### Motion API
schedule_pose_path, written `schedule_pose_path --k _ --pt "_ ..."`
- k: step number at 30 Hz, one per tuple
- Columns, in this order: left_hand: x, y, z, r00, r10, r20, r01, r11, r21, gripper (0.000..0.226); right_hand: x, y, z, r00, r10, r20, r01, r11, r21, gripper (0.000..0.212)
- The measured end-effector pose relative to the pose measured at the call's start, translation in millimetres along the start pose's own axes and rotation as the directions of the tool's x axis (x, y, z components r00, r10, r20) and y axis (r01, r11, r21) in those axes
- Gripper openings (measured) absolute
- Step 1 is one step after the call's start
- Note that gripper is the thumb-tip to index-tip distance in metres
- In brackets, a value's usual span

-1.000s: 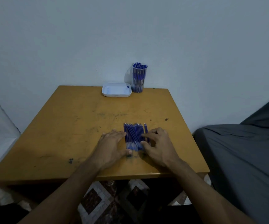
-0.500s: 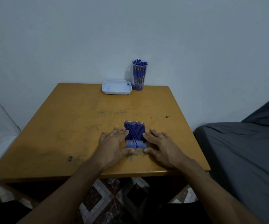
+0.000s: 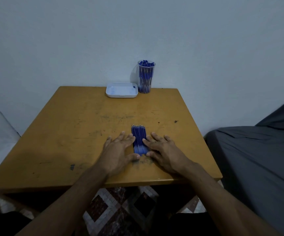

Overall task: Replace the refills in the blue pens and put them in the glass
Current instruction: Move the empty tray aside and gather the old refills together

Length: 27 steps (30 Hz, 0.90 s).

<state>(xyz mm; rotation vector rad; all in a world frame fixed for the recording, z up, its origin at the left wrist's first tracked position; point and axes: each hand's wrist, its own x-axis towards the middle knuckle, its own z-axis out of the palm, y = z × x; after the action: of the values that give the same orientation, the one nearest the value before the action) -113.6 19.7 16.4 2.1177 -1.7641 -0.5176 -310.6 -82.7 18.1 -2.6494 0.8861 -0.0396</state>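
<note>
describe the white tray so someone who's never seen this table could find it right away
Start at the wooden table and follow it to the far edge, against the pale wall. The white tray sits there, just left of the clear glass full of blue pens. It is the only low, flat, rounded-rectangle dish, unlike the tall glass beside it.

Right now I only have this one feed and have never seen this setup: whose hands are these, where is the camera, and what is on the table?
No machine here: these are a person's bare hands, filmed by one camera on their head looking down and forward. The left hand and right hand lie flat on the wooden table, fingers straight, pressing a bundle of blue refills together from both sides. Neither hand grips anything. At the far edge stand a clear glass full of blue pens and, left of it, a white tray. Grey fabric lies to the right.
</note>
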Motion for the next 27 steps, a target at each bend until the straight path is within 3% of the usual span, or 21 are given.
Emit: schedule_pose_path --k 10,16,27 --pt "3.0 -8.4 1.2 1.0 0.019 0.019 -0.019 0.999 0.037 0.076 -0.7 -4.9 6.9 1.0 -0.009 -0.025 0.01 1.0 0.018 0.072" --pt "5.3 -12.5 0.9 1.0 0.022 0.014 -0.023 0.999 0.037 0.076 4.4 -13.4 8.2 0.997 0.006 -0.083 -0.005 1.0 0.004 0.064" --pt "6.5 -19.5 -0.1 0.999 0.048 0.017 -0.048 0.999 0.016 0.07 9.8 -18.8 3.5 1.0 0.008 -0.03 -0.009 0.999 -0.033 0.067"
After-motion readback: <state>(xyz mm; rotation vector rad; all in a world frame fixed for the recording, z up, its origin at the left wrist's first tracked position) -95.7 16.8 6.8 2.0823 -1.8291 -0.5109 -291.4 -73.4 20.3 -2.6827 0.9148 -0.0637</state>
